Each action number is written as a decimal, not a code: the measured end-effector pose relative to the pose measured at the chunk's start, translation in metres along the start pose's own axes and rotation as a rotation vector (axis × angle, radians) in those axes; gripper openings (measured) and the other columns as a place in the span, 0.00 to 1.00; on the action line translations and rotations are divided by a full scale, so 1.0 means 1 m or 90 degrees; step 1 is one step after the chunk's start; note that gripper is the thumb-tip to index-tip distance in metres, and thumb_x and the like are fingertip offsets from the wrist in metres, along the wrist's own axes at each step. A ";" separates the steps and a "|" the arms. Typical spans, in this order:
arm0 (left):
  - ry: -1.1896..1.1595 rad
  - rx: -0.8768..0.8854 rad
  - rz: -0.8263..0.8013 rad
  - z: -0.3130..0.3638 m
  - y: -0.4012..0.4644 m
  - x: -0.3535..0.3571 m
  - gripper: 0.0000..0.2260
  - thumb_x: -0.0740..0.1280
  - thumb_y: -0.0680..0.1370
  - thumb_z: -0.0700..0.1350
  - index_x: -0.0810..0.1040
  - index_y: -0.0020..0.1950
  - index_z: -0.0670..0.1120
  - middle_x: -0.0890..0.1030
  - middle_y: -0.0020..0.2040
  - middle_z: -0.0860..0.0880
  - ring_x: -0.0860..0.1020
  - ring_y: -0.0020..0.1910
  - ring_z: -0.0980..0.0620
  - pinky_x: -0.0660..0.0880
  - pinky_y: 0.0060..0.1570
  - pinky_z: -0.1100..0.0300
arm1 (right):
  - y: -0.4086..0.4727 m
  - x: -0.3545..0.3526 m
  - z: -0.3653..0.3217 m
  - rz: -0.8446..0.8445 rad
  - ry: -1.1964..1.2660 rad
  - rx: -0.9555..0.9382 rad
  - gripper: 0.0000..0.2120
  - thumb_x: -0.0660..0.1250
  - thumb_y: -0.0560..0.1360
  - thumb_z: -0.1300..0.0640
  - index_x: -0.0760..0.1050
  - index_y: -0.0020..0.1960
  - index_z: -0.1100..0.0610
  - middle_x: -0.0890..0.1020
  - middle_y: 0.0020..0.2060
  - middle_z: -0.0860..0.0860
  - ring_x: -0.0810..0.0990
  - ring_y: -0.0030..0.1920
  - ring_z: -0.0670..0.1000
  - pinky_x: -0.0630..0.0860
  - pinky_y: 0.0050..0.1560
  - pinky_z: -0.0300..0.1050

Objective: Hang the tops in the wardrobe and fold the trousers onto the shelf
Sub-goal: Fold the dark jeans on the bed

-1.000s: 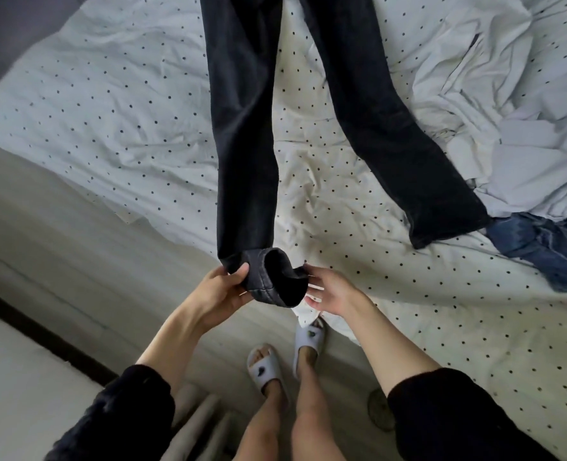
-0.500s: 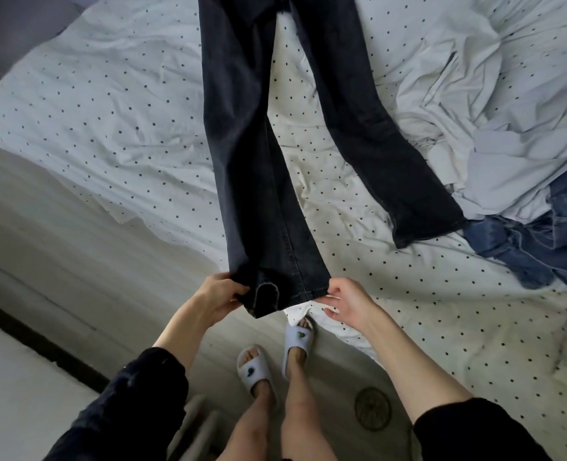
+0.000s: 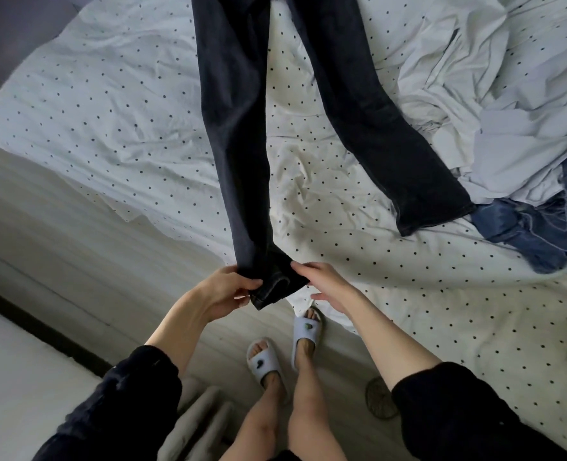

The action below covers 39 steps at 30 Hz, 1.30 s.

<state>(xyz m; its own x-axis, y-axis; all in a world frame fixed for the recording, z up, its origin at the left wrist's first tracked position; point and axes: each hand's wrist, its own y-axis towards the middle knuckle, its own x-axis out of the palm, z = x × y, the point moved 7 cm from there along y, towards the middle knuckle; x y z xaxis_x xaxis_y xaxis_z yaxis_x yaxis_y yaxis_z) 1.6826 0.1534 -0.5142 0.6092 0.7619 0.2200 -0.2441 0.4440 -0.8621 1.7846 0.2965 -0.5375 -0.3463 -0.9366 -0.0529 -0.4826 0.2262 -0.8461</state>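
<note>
On the bed [image 3: 109, 104], our left hand [image 3: 229, 289] pinches the trousers [image 3: 239, 134] hem; our right hand [image 3: 325, 281] lies loose beside it, so the leg may slip crooked.

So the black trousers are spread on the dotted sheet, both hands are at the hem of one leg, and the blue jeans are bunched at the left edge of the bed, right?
Not quite. The head view shows the blue jeans bunched at the right edge of the bed, beside the pale crumpled clothes. The rest stands: black trousers on the dotted sheet, left hand and right hand at one hem.
</note>
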 end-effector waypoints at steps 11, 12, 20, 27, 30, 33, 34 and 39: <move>-0.201 0.040 0.055 -0.014 -0.001 -0.009 0.11 0.53 0.77 0.30 0.74 0.51 0.37 0.78 0.39 0.42 0.76 0.36 0.48 0.80 0.34 0.57 | -0.011 0.012 0.001 -0.004 -0.242 -0.177 0.24 0.65 0.75 0.64 0.67 0.70 0.55 0.72 0.65 0.51 0.72 0.61 0.47 0.64 0.55 0.33; -0.203 0.038 0.050 -0.013 -0.002 -0.008 0.12 0.53 0.77 0.29 0.74 0.50 0.37 0.78 0.39 0.42 0.76 0.37 0.48 0.80 0.35 0.57 | -0.011 0.012 0.001 0.013 -0.286 -0.203 0.25 0.67 0.74 0.61 0.67 0.71 0.55 0.71 0.66 0.50 0.71 0.63 0.48 0.63 0.55 0.31; -0.079 0.037 0.094 -0.014 -0.004 -0.023 0.11 0.54 0.76 0.28 0.73 0.51 0.37 0.74 0.39 0.42 0.72 0.37 0.48 0.76 0.39 0.55 | -0.019 -0.020 -0.016 0.325 -0.282 -0.293 0.13 0.59 0.77 0.67 0.78 0.56 0.61 0.83 0.46 0.56 0.78 0.40 0.52 0.71 0.37 0.34; 0.002 0.001 0.145 -0.027 0.008 -0.024 0.07 0.62 0.76 0.28 0.73 0.49 0.38 0.75 0.40 0.43 0.73 0.37 0.49 0.73 0.35 0.58 | -0.038 -0.056 0.012 0.286 0.103 -0.201 0.21 0.56 0.78 0.70 0.74 0.65 0.54 0.81 0.55 0.51 0.83 0.39 0.45 0.71 0.29 0.35; -0.019 -0.014 0.119 -0.031 0.012 -0.016 0.10 0.63 0.75 0.29 0.73 0.53 0.40 0.77 0.43 0.44 0.75 0.41 0.49 0.72 0.37 0.58 | -0.046 -0.061 0.016 0.245 0.147 -0.214 0.26 0.53 0.77 0.72 0.77 0.59 0.46 0.79 0.58 0.49 0.84 0.41 0.50 0.71 0.34 0.40; 0.014 -0.013 0.137 -0.030 0.017 -0.019 0.11 0.63 0.76 0.29 0.74 0.55 0.41 0.77 0.43 0.45 0.75 0.42 0.49 0.72 0.36 0.58 | -0.056 -0.067 0.010 0.247 0.051 -0.219 0.23 0.53 0.76 0.72 0.80 0.54 0.52 0.80 0.57 0.53 0.78 0.37 0.50 0.72 0.38 0.37; 0.034 -0.011 0.151 -0.029 0.018 -0.020 0.11 0.63 0.76 0.30 0.74 0.56 0.40 0.77 0.44 0.44 0.76 0.42 0.49 0.73 0.36 0.58 | -0.056 -0.068 0.007 0.245 -0.001 -0.217 0.20 0.54 0.76 0.71 0.81 0.53 0.56 0.81 0.55 0.53 0.79 0.38 0.48 0.72 0.37 0.33; 0.098 -0.021 0.200 -0.033 0.029 -0.013 0.09 0.66 0.76 0.34 0.76 0.55 0.41 0.78 0.43 0.44 0.75 0.41 0.48 0.71 0.34 0.60 | -0.046 -0.080 -0.010 0.254 -0.141 -0.239 0.12 0.59 0.79 0.62 0.80 0.55 0.56 0.81 0.51 0.47 0.80 0.53 0.51 0.76 0.54 0.41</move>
<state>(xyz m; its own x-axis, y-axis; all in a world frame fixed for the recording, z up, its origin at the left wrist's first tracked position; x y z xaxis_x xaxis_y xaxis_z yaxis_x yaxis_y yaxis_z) 1.6922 0.1411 -0.5571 0.6155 0.7777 -0.1279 -0.4143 0.1811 -0.8919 1.8268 0.3632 -0.4888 -0.4026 -0.7840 -0.4724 -0.6156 0.6139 -0.4941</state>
